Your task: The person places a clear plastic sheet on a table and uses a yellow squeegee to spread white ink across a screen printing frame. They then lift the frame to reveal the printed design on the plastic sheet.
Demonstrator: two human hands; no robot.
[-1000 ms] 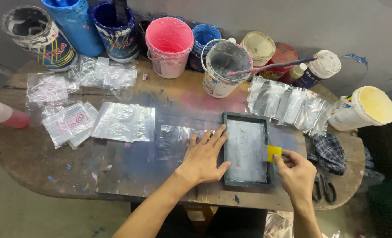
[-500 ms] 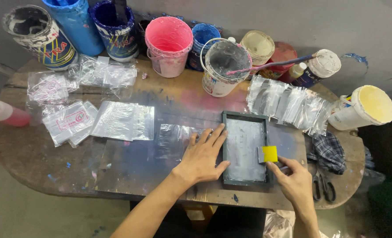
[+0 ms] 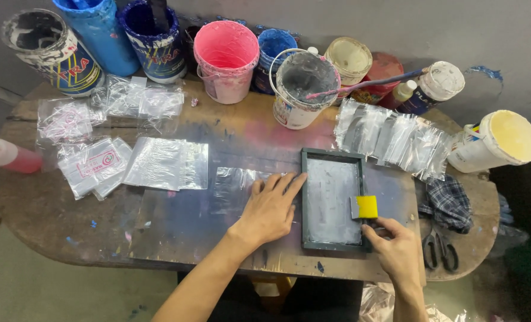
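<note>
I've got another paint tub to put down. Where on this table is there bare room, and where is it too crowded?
Bare wood shows along the near edge of the table, between the plastic bags and the left hand. A smaller gap lies between the pink bucket and the printing frame. The back row of buckets is packed, and the right end holds bags, a cloth and scissors.

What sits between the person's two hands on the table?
In the head view, the dark-framed printing screen lies between them: the left hand rests flat against its left edge, and the right hand holds a yellow squeegee at its right edge.
</note>
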